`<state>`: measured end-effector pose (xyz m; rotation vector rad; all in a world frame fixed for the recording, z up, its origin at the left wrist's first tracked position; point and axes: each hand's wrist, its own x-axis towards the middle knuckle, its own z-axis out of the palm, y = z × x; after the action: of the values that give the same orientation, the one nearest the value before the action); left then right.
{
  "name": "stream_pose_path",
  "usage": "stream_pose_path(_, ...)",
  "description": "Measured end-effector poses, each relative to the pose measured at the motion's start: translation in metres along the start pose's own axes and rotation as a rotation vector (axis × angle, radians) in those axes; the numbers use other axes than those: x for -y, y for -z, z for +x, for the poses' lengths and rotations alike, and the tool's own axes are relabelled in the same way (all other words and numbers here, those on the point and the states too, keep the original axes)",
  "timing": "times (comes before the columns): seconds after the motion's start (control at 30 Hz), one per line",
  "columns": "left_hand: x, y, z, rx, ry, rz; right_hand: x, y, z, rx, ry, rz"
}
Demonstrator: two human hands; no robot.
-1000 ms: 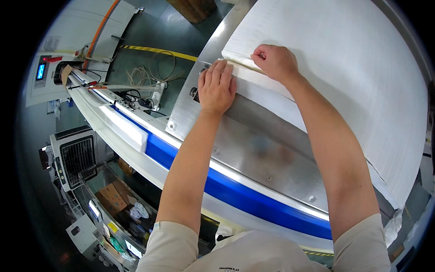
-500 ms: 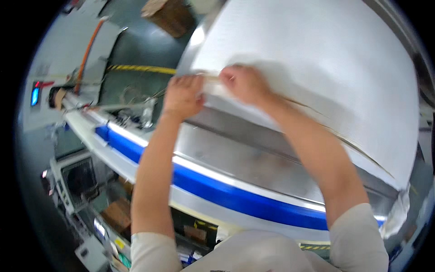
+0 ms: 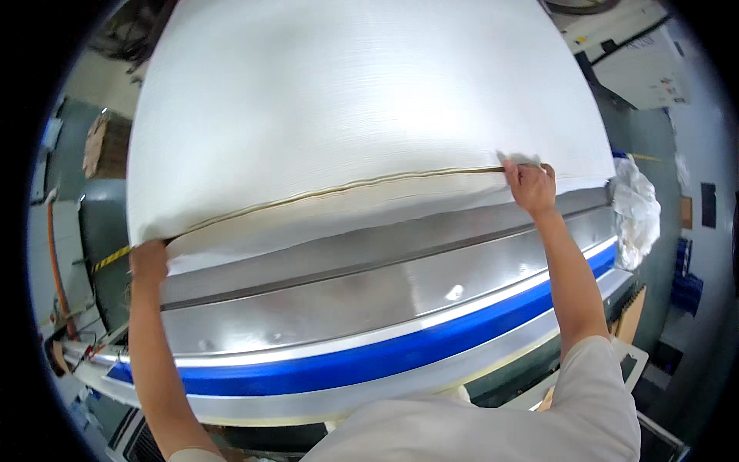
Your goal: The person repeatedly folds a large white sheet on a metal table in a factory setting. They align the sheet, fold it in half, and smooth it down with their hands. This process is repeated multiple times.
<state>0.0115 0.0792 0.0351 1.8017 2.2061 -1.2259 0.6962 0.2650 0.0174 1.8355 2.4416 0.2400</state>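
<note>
A wide stack of white fabric sheets (image 3: 369, 92) with fine crosswise lines covers the far part of the metal table. Along its near side runs a yellowish layered edge (image 3: 339, 187), with a paler white strip sloping down below it. My left hand (image 3: 148, 262) is closed on the left end of this edge; its fingertips are partly hidden. Over at the right end, my right hand (image 3: 531, 186) pinches the same edge between thumb and fingers. Both arms are stretched wide apart.
In front of the fabric lies a shiny metal surface (image 3: 369, 296), bordered by a blue strip (image 3: 369, 368) along the table's near side. Crumpled white plastic (image 3: 637, 215) hangs at the right end. A cardboard box (image 3: 108, 146) stands on the floor at left.
My hands were close together at the fabric's left corner. My right hand has moved far right along the edge, while my left stays at the left end. The view has turned right.
</note>
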Motion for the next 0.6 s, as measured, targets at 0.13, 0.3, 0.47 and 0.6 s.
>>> stream_pose_path(0.13,0.024,-0.048,0.006,-0.018,0.040,0.011,-0.100,-0.011,0.013,0.001,-0.051,0.027)
stream_pose_path(0.3,0.036,-0.075,0.005,-0.131,0.160,-0.129,-0.206,-0.013,0.024,0.343,-0.165,-0.216)
stream_pose_path(0.47,0.022,-0.071,0.020,-0.130,0.312,-0.449,-0.351,-0.045,0.008,0.540,-0.044,-0.393)
stream_pose_path(0.6,0.037,-0.080,0.004,-0.119,0.380,-0.534,-0.342,-0.030,0.033,0.642,-0.232,-0.120)
